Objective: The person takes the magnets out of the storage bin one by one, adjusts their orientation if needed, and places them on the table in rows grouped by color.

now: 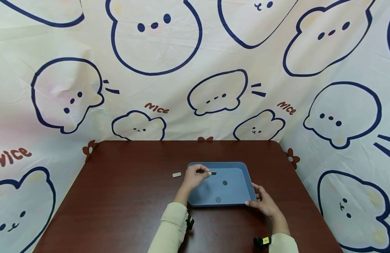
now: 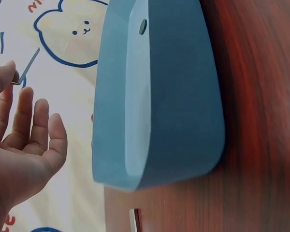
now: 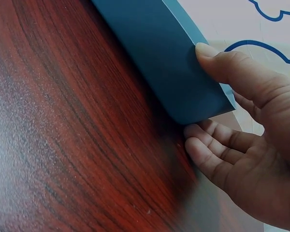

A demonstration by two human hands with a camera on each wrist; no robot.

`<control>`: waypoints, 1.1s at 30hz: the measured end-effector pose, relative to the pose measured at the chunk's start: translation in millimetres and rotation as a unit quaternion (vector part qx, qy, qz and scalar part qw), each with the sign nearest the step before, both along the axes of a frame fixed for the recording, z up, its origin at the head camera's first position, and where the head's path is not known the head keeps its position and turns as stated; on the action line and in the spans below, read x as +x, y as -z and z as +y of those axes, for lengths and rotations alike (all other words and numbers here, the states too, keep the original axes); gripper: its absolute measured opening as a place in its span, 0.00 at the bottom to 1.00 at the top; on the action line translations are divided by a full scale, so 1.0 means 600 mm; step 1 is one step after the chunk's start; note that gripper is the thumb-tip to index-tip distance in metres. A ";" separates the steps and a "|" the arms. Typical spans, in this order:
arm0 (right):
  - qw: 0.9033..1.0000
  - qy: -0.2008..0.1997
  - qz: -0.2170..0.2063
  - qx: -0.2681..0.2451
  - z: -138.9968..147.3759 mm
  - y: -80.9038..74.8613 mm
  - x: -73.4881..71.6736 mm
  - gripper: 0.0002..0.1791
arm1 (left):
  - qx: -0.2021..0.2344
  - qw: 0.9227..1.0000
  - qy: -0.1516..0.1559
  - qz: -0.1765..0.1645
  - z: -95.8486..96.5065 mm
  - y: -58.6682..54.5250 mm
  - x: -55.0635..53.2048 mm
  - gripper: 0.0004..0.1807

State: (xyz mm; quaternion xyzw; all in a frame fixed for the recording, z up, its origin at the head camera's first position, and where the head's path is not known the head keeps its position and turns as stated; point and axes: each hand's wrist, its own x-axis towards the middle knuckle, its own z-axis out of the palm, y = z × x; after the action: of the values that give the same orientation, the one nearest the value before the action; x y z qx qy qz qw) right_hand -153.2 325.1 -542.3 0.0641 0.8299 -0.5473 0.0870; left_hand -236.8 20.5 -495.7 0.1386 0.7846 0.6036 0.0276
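Blue tray (image 1: 236, 191) sits on the brown tabletop (image 1: 134, 196), right of its middle; the right hand (image 1: 266, 203) grips its near right corner, thumb against the near side and fingers bent round the right side; the left hand (image 1: 195, 176) holds a thin piece (image 1: 214, 173) in a closed pinch of thumb and forefinger, above the far left part of the tray. Only the head view takes in both small discs on the tray floor, a dark disc (image 1: 225, 183) and a greyer disc (image 1: 218, 199) nearer the front; a pale block (image 1: 177, 174) lies on the tabletop just left of the tray. Left wrist view shows what the head view cannot: the other three fingers loosely bent and spread, and the piece slanting up as a narrow strip; one disc is visible there, and the tray's upper end is cut off. Right wrist view shows the fingertips at the tray's bottom corner, with the forefinger partly hidden behind the wall; the piece's pinched end is covered, so its full shape is hard to make out.
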 end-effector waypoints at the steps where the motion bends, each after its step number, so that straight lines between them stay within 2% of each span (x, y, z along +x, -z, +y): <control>1: 1.000 0.001 -0.001 0.000 0.001 0.000 -0.001 0.48 | 0.000 1.000 -0.003 0.007 -0.002 -0.001 0.001 0.03; 6: 1.000 -0.001 0.001 -0.006 0.004 0.003 -0.002 0.48 | 0.012 1.000 -0.016 0.016 -0.016 -0.001 0.010 0.03; 14: 1.000 -0.005 0.003 -0.005 0.004 0.001 -0.001 0.48 | 0.061 0.998 -0.032 0.007 -0.047 0.001 0.022 0.05; 20: 1.000 -0.002 0.001 0.000 0.000 -0.002 0.001 0.48 | 0.058 0.997 -0.042 0.011 -0.077 -0.045 0.049 0.05; 22: 1.000 -0.002 -0.001 0.000 -0.001 -0.002 0.002 0.48 | 0.059 0.997 -0.048 0.005 -0.087 -0.050 0.054 0.05; 25: 1.000 -0.004 -0.004 0.002 -0.001 -0.002 0.002 0.48 | 0.058 0.996 -0.065 0.005 -0.103 -0.039 0.053 0.05; 31: 1.000 -0.004 -0.005 0.002 0.001 0.000 -0.003 0.48 | 0.066 0.992 -0.104 -0.004 -0.140 0.019 0.027 0.06; 33: 1.000 -0.005 -0.005 0.001 0.001 0.001 -0.004 0.48 | 0.062 0.991 -0.118 -0.012 -0.153 0.028 0.024 0.05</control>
State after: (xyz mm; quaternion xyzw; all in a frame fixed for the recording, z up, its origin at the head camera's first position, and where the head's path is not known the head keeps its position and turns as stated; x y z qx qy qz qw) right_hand -155.8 326.0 -542.9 0.0633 0.8302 -0.5458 0.0939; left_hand -222.1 -71.3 -512.4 0.0390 0.7560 0.6520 -0.0435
